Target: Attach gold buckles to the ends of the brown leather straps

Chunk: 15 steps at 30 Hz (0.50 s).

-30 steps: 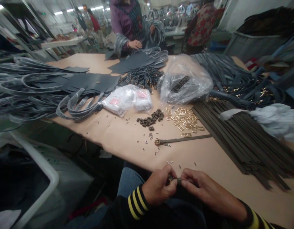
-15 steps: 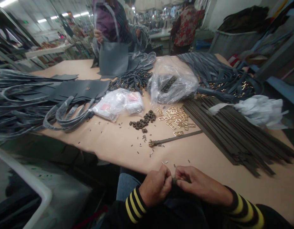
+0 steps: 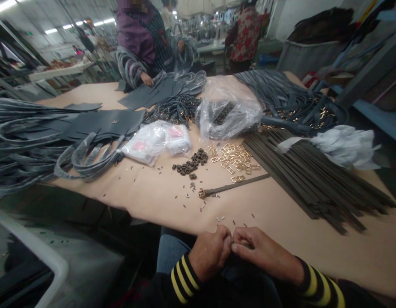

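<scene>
Tip for fiddly bits like this: keep your wrists low, near your lap, and work right at the fingertips; you get way better control that way. Here the left hand (image 3: 209, 253) and right hand (image 3: 265, 250) meet just off the edge of the worktop (image 3: 290, 244), over the person's lap; the fingers (image 3: 245, 238) on both are closed, tips pressed in, pinching something small and dark (image 3: 236, 244); it's mostly hidden, so I can't tell exactly what it is. Just ahead, tiny metal pieces (image 3: 231, 222) lie scattered on the worktop; beyond them sit a strap with a brass buckle (image 3: 233, 187), a heap of gold buckles (image 3: 231, 158) and a pile of dark loops (image 3: 189, 164); a big bundle of olive-brown straps (image 3: 313, 179) lies off to the right; across the worktop, a co-worker (image 3: 140, 42) handles grey leather panels (image 3: 149, 94).
</scene>
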Tool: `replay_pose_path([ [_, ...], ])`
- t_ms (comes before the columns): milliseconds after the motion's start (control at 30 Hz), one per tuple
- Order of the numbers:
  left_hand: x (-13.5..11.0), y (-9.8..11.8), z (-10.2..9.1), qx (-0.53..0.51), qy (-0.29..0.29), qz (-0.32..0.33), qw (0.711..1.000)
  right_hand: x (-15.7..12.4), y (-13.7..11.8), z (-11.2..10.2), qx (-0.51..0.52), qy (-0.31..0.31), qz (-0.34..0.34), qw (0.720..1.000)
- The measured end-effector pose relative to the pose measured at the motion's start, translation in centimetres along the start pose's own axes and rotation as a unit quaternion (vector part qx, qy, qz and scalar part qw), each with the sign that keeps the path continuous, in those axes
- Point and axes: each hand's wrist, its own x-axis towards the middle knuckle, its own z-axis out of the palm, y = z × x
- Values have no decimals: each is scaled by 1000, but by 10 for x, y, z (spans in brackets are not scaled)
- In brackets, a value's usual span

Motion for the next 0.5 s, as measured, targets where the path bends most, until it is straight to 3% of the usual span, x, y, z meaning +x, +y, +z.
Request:
replay_pose_path([
  [67,-2,-1,-3,-71,14,-11,997,-1,-2,-2,-25,4,-1,1000],
  [133,-5,-2,-8,-207,13,-30,978,-3,-4,-6,-29,4,-11,999],
  [267,-10,-5,-17,-475,-50,-78,875,-5,-2,-14,-13,-9,-23,1000],
  [367,-12,-6,-18,-550,-53,-97,828,-7,-1,-17,-11,-26,-27,999],
  [500,-12,-1,-19,-581,-41,-126,803,-12,-3,-20,-26,-40,-28,998],
])
